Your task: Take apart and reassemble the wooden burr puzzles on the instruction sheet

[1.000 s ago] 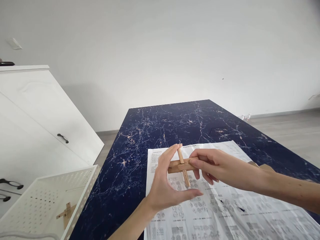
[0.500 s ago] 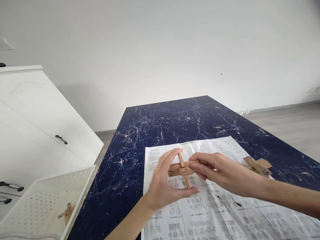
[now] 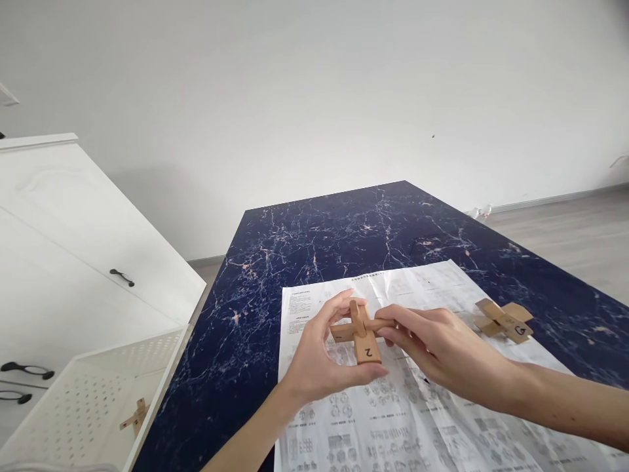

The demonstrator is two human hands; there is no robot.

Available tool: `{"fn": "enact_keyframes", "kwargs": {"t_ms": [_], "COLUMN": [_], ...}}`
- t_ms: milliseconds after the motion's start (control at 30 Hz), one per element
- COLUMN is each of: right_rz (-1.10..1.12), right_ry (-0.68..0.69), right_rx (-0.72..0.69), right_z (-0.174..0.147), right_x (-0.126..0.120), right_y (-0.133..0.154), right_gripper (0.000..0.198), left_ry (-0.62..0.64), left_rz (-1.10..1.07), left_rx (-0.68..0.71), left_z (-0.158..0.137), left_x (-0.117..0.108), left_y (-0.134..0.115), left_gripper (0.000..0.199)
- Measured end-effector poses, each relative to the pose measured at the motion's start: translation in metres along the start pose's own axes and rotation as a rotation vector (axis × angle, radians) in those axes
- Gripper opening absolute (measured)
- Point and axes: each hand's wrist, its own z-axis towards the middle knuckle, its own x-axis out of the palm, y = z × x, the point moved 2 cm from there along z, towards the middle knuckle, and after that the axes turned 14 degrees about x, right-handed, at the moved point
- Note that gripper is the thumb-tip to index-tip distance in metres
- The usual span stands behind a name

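Observation:
Between my two hands is a cross-shaped wooden puzzle (image 3: 364, 337) of interlocked pieces, marked 1 and 2 on its faces. My left hand (image 3: 322, 357) grips it with the thumb at the near end of the piece marked 2 and fingers at the far end. My right hand (image 3: 432, 337) pinches a rounded wooden stick (image 3: 381, 324) that sticks out on the right side. Beneath lies a creased printed paper sheet (image 3: 388, 406) with rows of small diagrams. A second wooden cross puzzle (image 3: 504, 322), marked with a 6-like figure, rests on the sheet's right edge.
The dark blue marble-patterned table (image 3: 319, 239) reaches toward a pale wall. To the left stand a white cabinet (image 3: 88, 242) with black handles and a white perforated bin (image 3: 81, 400) holding another wooden cross puzzle (image 3: 135, 416).
The puzzle in my hands has rotated, so the broad piece marked 2 now faces up and the rounded stick points right. My right hand now pinches that stick.

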Motion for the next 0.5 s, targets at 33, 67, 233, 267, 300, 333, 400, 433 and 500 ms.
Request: {"fn": "enact_keyframes", "kwargs": {"t_ms": [33,67,233,267,300,333,400,433,500], "right_rz": [-0.006,-0.014,-0.052,-0.048,-0.037,-0.02,0.03,0.061,0.122], "right_ry": [-0.021,-0.042,-0.125,-0.132,-0.135,-0.132,-0.116,-0.102,-0.067], "right_rx": [-0.024,-0.043,-0.085,-0.08,-0.073,-0.065,-0.056,-0.057,-0.074], "right_z": [0.002,0.004,0.015,0.017,0.02,0.022,0.028,0.031,0.037], "right_x": [0.001,0.002,0.008,0.009,0.01,0.011,0.011,0.011,0.011], "right_y": [-0.002,-0.003,-0.006,-0.006,-0.006,-0.006,-0.004,-0.003,0.0], "right_gripper": [0.022,0.021,0.02,0.02,0.02,0.02,0.02,0.021,0.021], "left_ry": [-0.009,-0.014,-0.051,-0.06,-0.07,-0.081,-0.114,-0.133,-0.16], "left_rz": [-0.021,-0.037,-0.042,-0.041,-0.044,-0.052,-0.079,-0.097,-0.138], "left_rx": [-0.02,-0.036,-0.047,-0.051,-0.057,-0.062,-0.069,-0.076,-0.097], "left_z": [0.001,0.001,0.003,0.003,0.004,0.004,0.006,0.007,0.009], "left_x": [0.0,0.0,-0.003,-0.004,-0.005,-0.006,-0.01,-0.012,-0.017], "left_y": [0.001,0.001,0.002,0.004,0.005,0.006,0.01,0.011,0.013], "left_gripper": [0.098,0.097,0.092,0.093,0.093,0.094,0.095,0.096,0.099]}}
